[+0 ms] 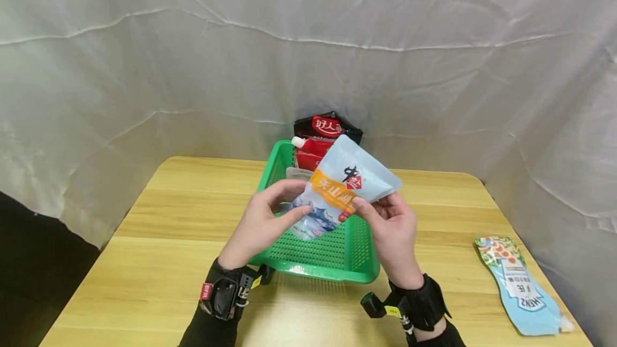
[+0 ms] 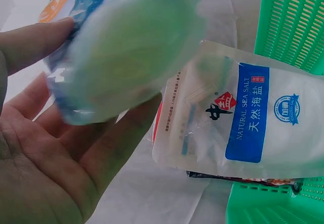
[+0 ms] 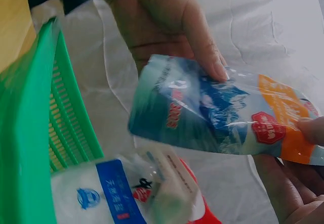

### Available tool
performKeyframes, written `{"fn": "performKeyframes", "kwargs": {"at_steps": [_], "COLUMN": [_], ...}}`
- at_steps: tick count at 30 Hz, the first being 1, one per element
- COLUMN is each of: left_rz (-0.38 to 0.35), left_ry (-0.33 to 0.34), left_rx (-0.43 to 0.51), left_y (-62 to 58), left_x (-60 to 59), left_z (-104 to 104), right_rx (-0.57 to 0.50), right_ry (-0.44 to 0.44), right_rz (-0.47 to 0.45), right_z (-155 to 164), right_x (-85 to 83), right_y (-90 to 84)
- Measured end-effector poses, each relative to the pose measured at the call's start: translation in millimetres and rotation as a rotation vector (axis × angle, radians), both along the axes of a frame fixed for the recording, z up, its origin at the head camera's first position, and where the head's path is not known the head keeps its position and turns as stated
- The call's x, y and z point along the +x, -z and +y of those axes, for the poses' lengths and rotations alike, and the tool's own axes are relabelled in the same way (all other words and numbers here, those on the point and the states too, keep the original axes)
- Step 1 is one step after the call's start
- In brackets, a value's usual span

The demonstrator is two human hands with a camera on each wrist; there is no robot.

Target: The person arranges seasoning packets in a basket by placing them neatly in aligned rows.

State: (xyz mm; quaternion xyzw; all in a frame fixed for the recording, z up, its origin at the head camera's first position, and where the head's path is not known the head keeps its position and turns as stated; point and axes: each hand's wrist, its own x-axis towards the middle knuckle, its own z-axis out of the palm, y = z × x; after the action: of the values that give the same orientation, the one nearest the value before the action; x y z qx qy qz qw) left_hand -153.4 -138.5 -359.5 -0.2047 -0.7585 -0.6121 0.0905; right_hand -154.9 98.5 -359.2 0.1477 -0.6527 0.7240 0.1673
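Note:
Both hands hold a light-blue bag of salt [image 1: 371,167] with an orange band and a mountain picture, tilted above the green basket [image 1: 328,269]. My left hand [image 1: 262,224] pinches its lower left end, thumb on the front and fingers behind. At the right edge my right hand [image 1: 397,237] pinches it, thumb on the printed face. In the left wrist view, the held bag [image 2: 136,47] shows its clear, blurred lower part. Inside the basket stands another salt bag [image 2: 248,113], clear with a blue label; the held bag mostly hides it from the head view.
Toward the back of the basket are a red pouch with a white spout [image 1: 313,147] and a black packet with a red label [image 1: 328,125]. A light-blue Heinz pouch [image 1: 523,288] lies on the wooden table [image 1: 168,261] at the right. Grey-white cloth [image 1: 241,79] hangs behind.

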Motion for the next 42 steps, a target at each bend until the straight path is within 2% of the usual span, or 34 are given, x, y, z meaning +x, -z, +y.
{"fn": "performKeyframes", "kwargs": {"at_steps": [6,12,18,24,33,42], "left_rz": [0.012,0.001,-0.003,-0.007,-0.019,-0.026], "left_ry": [-0.003,-0.003,-0.014,-0.05,-0.077,-0.082], "left_rx": [-0.01,-0.019,-0.026,-0.026,-0.042,-0.041], "left_y": [-1.6,-1.0,-0.8,-2.3,-1.1,-0.3], "left_x": [1.1,1.2,1.6,2.4,2.0,1.0], "left_z": [0,0,0,-1,-2,-1], "right_rx": [0.096,0.164,0.296,0.376,0.503,0.602], "right_ry": [-0.014,-0.017,-0.056,-0.119,-0.115,-0.127], "right_rz": [0.104,0.124,0.138,0.116,0.017,-0.006], "right_z": [3,4,6,5,4,3], "right_x": [0.8,0.1,-2.9,-4.9,-6.9,-10.0], "right_y": [0.1,-0.2,2.1,3.9,4.4,7.6]}}
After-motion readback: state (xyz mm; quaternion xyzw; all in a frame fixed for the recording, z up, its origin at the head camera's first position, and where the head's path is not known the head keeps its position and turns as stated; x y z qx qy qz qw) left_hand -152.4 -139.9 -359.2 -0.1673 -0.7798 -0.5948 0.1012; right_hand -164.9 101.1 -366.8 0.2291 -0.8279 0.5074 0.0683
